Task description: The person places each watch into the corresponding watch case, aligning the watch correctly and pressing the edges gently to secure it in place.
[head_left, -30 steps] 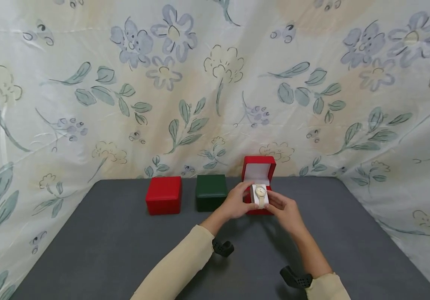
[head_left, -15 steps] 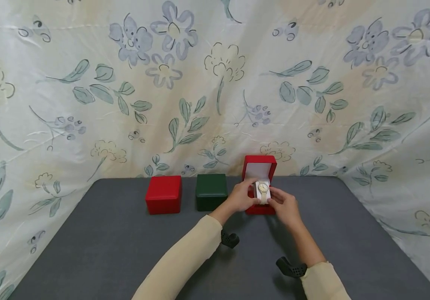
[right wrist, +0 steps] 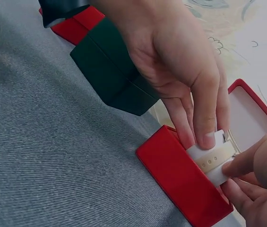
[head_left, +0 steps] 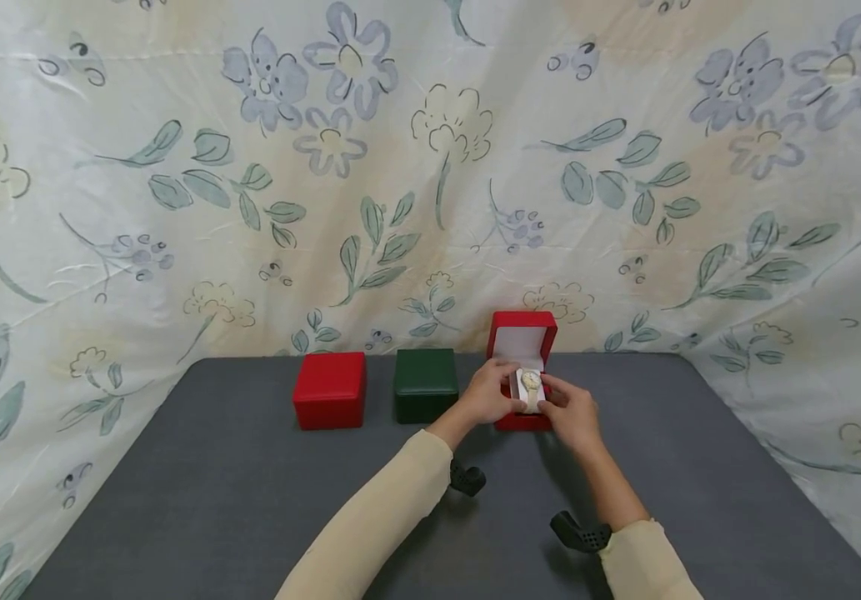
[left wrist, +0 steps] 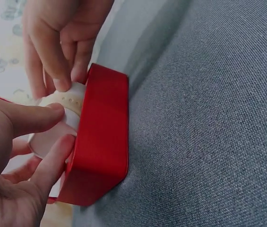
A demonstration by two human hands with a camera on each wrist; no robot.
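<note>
A wristwatch point(head_left: 531, 381) with a pale cream strap point(right wrist: 213, 158) is wrapped round a white cushion point(left wrist: 48, 138). My left hand point(head_left: 488, 393) grips the cushion from the left with thumb and fingers. From the other side, my right hand point(head_left: 574, 414) pinches it, fingertips at the strap and the cushion's end. Both hands hold it at the mouth of an open red watch box point(head_left: 523, 422), whose lid stands up behind it. The cushion's lower part is inside the box walls in both wrist views, and its underside is hidden.
To the left along the back of the dark grey table point(head_left: 235, 467) stand a closed green box point(head_left: 425, 379) and a closed red box point(head_left: 328, 390). A floral cloth point(head_left: 370, 275) hangs behind the table. Black wrist cameras sit on both wrists.
Both hands and the cushion with the watch have shifted slightly right, to sit more centrally over the red box. The left forearm has moved right. The boxes stand as before.
</note>
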